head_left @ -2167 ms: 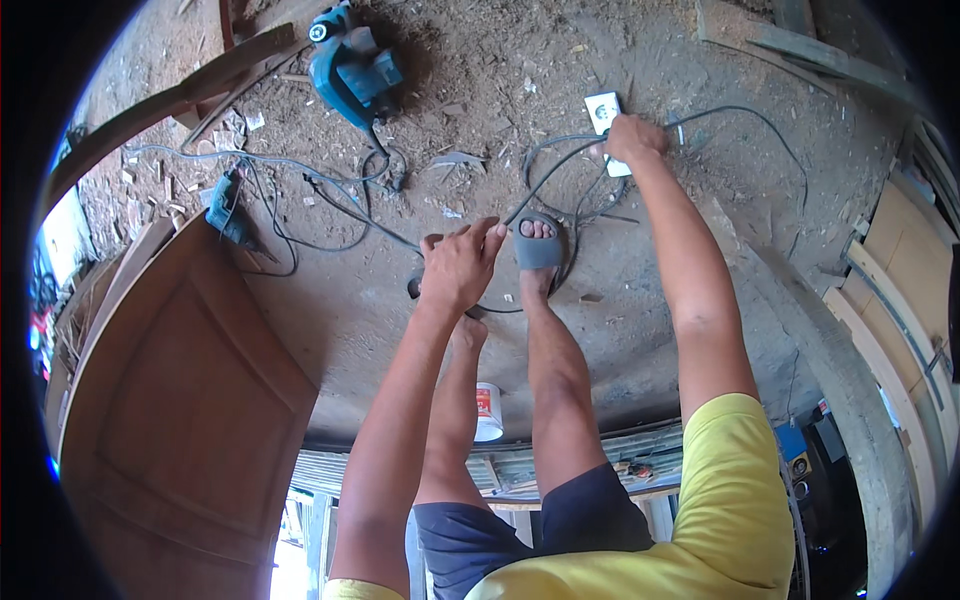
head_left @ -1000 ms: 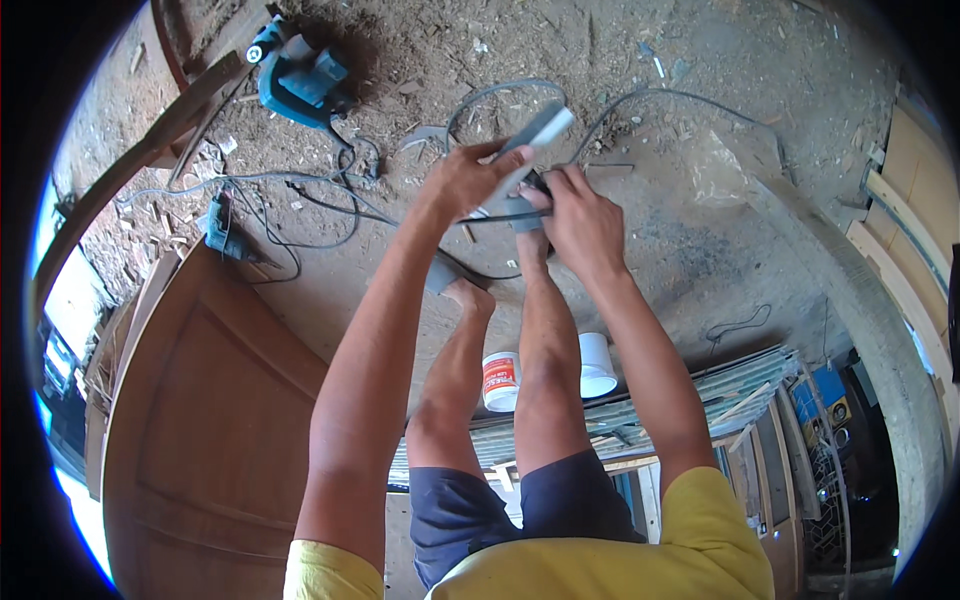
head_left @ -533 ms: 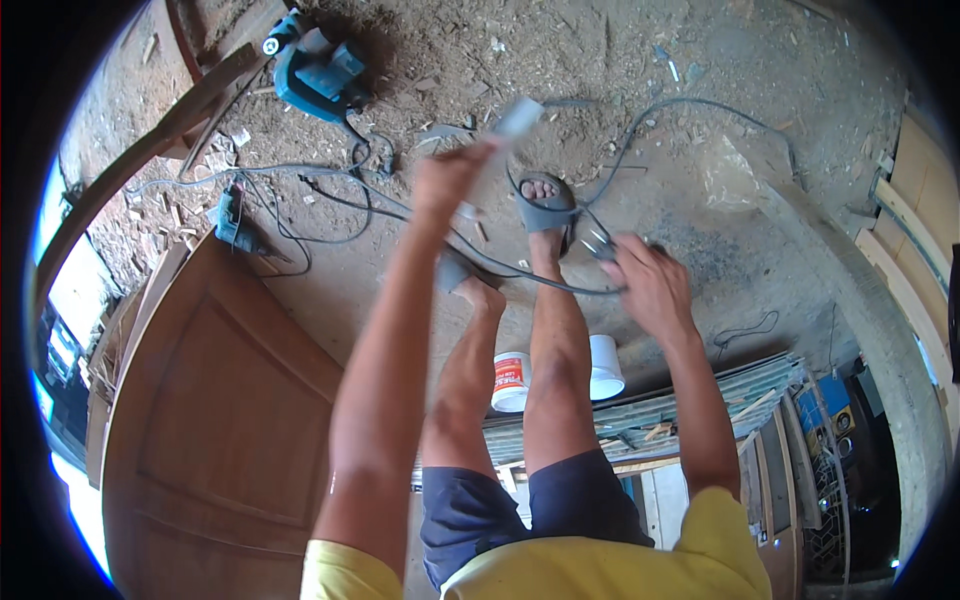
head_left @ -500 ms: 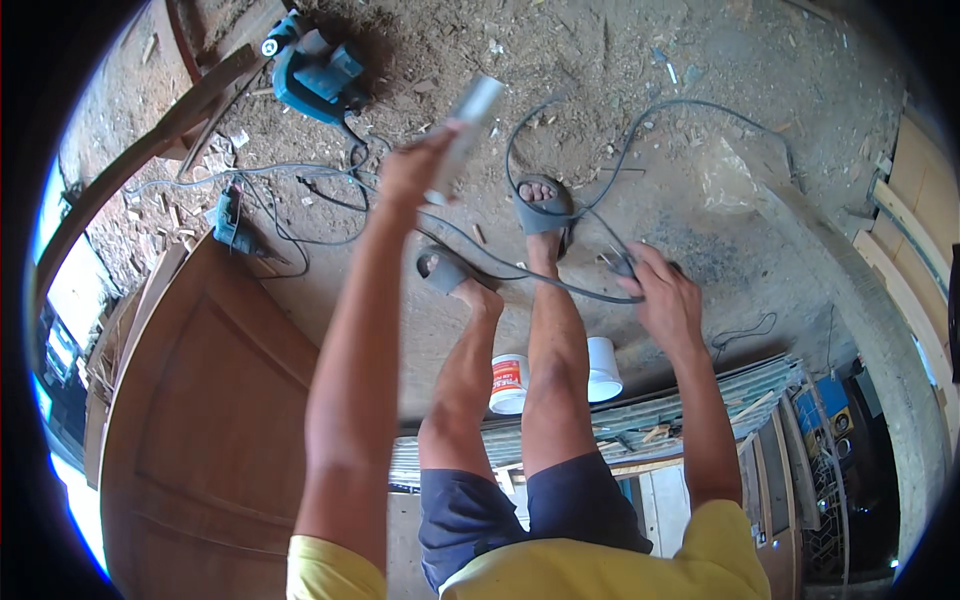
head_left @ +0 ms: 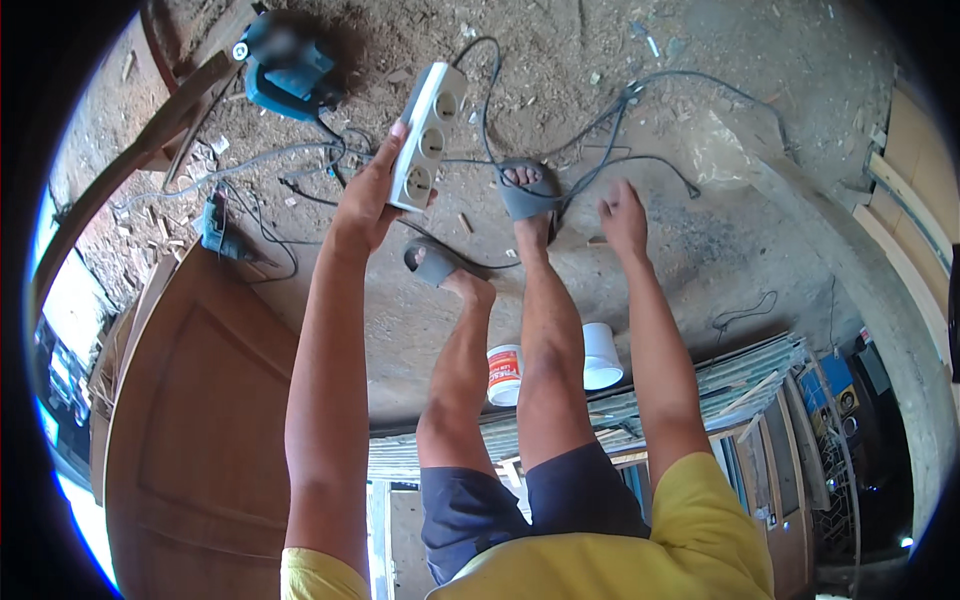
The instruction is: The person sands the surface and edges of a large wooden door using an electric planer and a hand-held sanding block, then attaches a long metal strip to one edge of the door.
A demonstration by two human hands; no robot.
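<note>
Below you: dusty brown earthen floor (head_left: pixel 560 60), littered with wood chips (head_left: pixel 464 223) farther out, smoother and greyer nearer you. Your left: large reddish-brown panelled wooden slab (head_left: pixel 210 430), white glare of daylight (head_left: pixel 78 245) past it at the rim. Your right: long weathered grey beam (head_left: pixel 855 250), pale tan wooden boards (head_left: pixel 900 205) beyond. Low in view, ribbed grey-green sheeting (head_left: pixel 690 395); deep shadow (head_left: pixel 885 440) lower right.

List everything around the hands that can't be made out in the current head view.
All in the head view:
Power strip: its back is turned away from the camera.
Left hand: most of its fingers are hidden behind the strip.
Blue power tool: its upper part is blurred.
Dark cable's loose end: too small to show any pins.
Brown panel: cut off by the bottom edge.
</note>
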